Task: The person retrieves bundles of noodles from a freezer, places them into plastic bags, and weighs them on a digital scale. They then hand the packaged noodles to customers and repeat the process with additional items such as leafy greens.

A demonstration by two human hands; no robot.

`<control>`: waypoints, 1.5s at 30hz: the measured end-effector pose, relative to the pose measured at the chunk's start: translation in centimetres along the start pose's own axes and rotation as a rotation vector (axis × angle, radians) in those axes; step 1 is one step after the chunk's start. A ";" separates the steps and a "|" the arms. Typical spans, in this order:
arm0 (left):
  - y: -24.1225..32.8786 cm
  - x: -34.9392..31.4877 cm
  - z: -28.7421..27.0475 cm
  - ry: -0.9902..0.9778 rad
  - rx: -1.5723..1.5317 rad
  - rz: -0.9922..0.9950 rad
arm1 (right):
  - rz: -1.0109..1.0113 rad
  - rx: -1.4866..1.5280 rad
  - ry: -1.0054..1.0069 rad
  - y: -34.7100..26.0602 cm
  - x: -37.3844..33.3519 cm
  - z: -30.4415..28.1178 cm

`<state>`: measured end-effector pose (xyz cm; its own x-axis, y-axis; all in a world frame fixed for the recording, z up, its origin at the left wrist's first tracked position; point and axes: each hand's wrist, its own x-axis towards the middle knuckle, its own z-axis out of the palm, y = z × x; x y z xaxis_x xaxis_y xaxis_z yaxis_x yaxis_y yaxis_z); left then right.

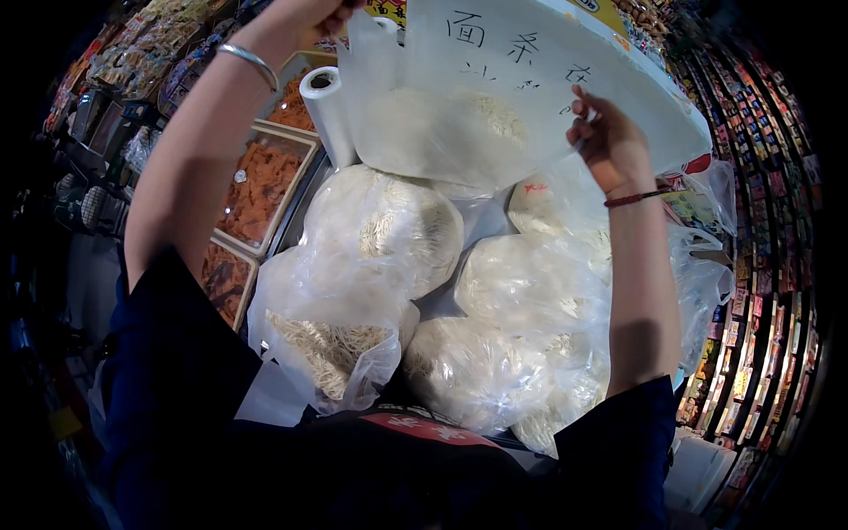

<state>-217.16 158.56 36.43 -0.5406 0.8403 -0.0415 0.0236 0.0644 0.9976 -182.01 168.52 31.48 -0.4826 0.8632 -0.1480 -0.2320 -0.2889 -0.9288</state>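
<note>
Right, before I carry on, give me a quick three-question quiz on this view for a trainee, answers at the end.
1. True or false: the silver bangle is on the left arm.
2. Left of the noodle bags are trays of food. What colour is it? A green, B orange-brown, C white.
3. What does the left grip hold?

Key: 1. True. 2. B. 3. A thin clear plastic bag.

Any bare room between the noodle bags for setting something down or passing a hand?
Only a narrow grey strip, between the left noodle bag and right noodle bag; maybe fingers fit, hardly a set-down spot. Crowded: lower right, bags pressed together; left side, orange food in trays beside the plastic roll.
</note>
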 end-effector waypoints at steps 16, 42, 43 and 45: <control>-2.6 3.1 -0.4 0.140 -0.005 0.097 | -0.146 -0.214 0.047 8.3 -3.7 -1.1; -5.7 3.4 -1.5 -0.090 0.152 0.236 | -0.529 -1.180 0.463 20.9 6.2 -4.7; -5.9 2.0 -2.2 -0.060 0.204 0.289 | -0.548 -1.280 0.523 19.5 5.4 -4.9; -5.8 -1.0 -3.1 0.027 0.341 0.418 | -0.579 -1.479 0.647 16.5 2.8 -6.9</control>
<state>-219.36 155.71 30.81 -0.4478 0.8179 0.3612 0.5102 -0.0980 0.8544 -181.40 169.01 13.36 -0.1433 0.8307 0.5380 0.8575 0.3756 -0.3515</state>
